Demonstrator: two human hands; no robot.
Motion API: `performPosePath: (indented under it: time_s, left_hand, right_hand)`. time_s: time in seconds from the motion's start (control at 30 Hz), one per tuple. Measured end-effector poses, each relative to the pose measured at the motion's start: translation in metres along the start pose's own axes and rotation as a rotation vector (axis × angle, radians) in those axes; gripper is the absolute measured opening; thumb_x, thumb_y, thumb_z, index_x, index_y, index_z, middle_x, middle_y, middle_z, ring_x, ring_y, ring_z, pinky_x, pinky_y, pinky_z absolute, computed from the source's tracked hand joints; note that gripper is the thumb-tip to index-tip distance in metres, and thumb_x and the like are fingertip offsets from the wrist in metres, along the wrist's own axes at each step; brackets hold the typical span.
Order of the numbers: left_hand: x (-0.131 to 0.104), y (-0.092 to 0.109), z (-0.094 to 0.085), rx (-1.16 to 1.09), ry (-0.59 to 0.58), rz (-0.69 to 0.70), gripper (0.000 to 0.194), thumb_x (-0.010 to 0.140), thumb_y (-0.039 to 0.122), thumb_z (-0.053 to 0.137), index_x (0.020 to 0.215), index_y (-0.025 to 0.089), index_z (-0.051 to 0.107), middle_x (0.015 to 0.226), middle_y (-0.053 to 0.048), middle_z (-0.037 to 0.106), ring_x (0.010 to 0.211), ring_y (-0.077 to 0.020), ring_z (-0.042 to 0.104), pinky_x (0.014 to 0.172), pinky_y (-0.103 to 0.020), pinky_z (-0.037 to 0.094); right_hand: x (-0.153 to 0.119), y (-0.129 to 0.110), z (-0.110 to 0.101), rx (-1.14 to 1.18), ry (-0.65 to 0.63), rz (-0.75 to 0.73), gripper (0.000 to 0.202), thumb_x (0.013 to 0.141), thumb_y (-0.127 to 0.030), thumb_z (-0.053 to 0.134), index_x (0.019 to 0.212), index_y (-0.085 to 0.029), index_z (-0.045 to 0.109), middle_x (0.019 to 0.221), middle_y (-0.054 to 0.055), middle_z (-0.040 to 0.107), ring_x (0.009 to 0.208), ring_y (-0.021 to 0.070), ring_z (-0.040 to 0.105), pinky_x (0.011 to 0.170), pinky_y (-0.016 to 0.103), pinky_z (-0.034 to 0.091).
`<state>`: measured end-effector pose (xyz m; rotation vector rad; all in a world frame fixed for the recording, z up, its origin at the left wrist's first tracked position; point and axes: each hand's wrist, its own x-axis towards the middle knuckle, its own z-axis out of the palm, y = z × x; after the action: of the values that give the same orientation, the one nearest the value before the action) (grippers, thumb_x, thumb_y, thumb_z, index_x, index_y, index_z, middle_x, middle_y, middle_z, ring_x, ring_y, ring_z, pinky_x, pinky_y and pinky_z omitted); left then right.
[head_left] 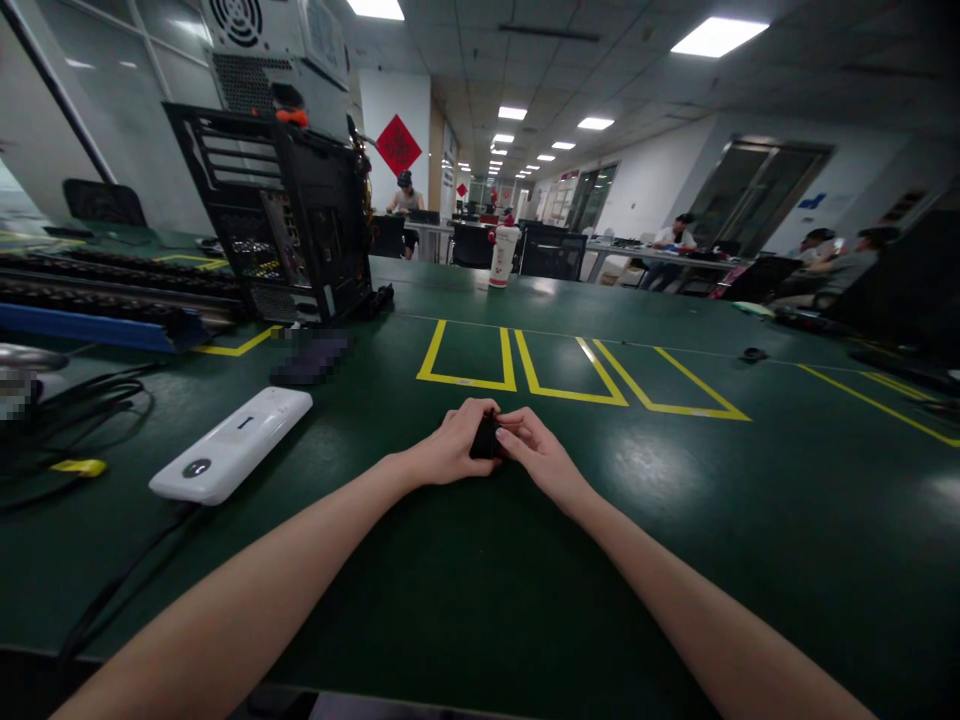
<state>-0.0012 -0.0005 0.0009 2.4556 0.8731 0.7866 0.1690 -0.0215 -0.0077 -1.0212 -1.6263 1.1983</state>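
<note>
Rectangular ceiling lights shine beside white walls.

Ceiling panels glow white; the dim green tabletop catches glare; wide-angle distortion stretches the edges.

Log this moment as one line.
left hand: curled around small black object; right hand: touching its right edge, grip unclear; place: over green table, nearer than yellow tape outlines; white device: lying left

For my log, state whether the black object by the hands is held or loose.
Held: the left hand curls around the black object, the right hand touching it. Contact with the table: cannot tell.
</note>
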Motion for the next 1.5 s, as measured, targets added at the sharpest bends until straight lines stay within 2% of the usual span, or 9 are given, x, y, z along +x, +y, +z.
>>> performPosePath:
  time_s: [0.13,0.27,0.4,0.57,0.8,0.97,1.13,1.33,1.5]
  left_hand:
    - [0.0,-0.001,0.0,-0.015,0.007,-0.002,0.056,0.068,0.027,0.062,0.114,0.021,0.031,0.109,-0.007,0.043,0.099,-0.0228,0.046,0.088,-0.04,0.038]
    - [0.0,0.0,-0.002,-0.046,-0.014,-0.02,0.056,0.068,0.027,0.061,0.115,0.022,0.031,0.11,-0.007,0.043,0.099,-0.023,0.047,0.088,-0.041,0.038]
    - [0.0,0.001,-0.003,-0.059,-0.008,-0.027,0.055,0.068,0.026,0.061,0.114,0.022,0.032,0.11,-0.007,0.044,0.099,-0.0229,0.047,0.087,-0.041,0.039]
    - [0.001,0.0,-0.003,-0.062,-0.012,-0.043,0.055,0.068,0.027,0.061,0.114,0.022,0.032,0.109,-0.008,0.045,0.098,-0.0234,0.048,0.086,-0.041,0.039]
    - [0.002,-0.001,-0.001,-0.029,0.008,-0.008,0.055,0.067,0.027,0.062,0.113,0.02,0.032,0.108,-0.008,0.045,0.099,-0.0231,0.047,0.087,-0.041,0.038]
    - [0.001,-0.001,-0.001,-0.05,0.002,-0.034,0.056,0.068,0.028,0.062,0.114,0.02,0.032,0.109,-0.008,0.045,0.097,-0.0226,0.048,0.085,-0.04,0.04]
    - [0.001,-0.001,-0.001,-0.05,0.008,-0.027,0.056,0.067,0.027,0.062,0.114,0.02,0.032,0.109,-0.008,0.045,0.098,-0.0231,0.048,0.086,-0.041,0.039]
    - [0.001,0.001,-0.003,-0.063,0.0,-0.04,0.055,0.067,0.026,0.062,0.114,0.022,0.033,0.11,-0.007,0.045,0.101,-0.0237,0.047,0.088,-0.042,0.037]
    - [0.001,0.002,-0.004,-0.076,-0.02,-0.042,0.055,0.068,0.027,0.061,0.114,0.022,0.032,0.11,-0.007,0.044,0.099,-0.0231,0.047,0.087,-0.042,0.039]
  right_hand:
    - [0.003,0.002,0.002,-0.013,0.025,0.01,0.02,0.077,-0.035,0.052,0.091,-0.023,0.049,0.09,0.001,0.055,0.088,0.0153,0.054,0.079,0.034,0.044]
    - [0.006,0.005,0.002,-0.016,0.04,0.052,0.026,0.076,-0.034,0.052,0.099,-0.022,0.048,0.098,0.002,0.054,0.094,0.0161,0.052,0.084,0.035,0.043]
    - [0.003,0.0,0.0,-0.025,-0.015,0.043,0.023,0.078,-0.033,0.049,0.098,-0.023,0.048,0.097,0.002,0.054,0.095,0.0163,0.052,0.085,0.036,0.042]
    - [-0.001,-0.006,-0.001,0.08,-0.1,0.002,0.023,0.074,-0.028,0.057,0.094,-0.024,0.046,0.099,0.001,0.052,0.096,0.0151,0.053,0.087,0.034,0.041]
    - [0.004,0.002,0.002,0.037,0.022,0.007,0.016,0.077,-0.031,0.052,0.09,-0.023,0.047,0.09,0.0,0.052,0.089,0.0144,0.053,0.079,0.032,0.044]
    - [0.003,-0.003,0.002,-0.005,0.009,0.057,0.023,0.078,-0.031,0.051,0.098,-0.022,0.048,0.1,0.003,0.053,0.096,0.0161,0.052,0.084,0.034,0.043]
    - [0.0,-0.005,0.001,0.017,-0.045,0.01,0.021,0.077,-0.03,0.053,0.096,-0.023,0.048,0.099,0.001,0.054,0.095,0.0157,0.053,0.085,0.034,0.043]
    - [0.002,-0.002,0.001,0.04,-0.007,0.014,0.017,0.077,-0.033,0.052,0.091,-0.024,0.049,0.094,0.001,0.053,0.089,0.0156,0.054,0.079,0.034,0.045]
    - [0.003,-0.001,0.0,0.006,0.027,0.069,0.025,0.076,-0.033,0.052,0.099,-0.023,0.049,0.101,0.003,0.053,0.095,0.0168,0.052,0.084,0.036,0.043]
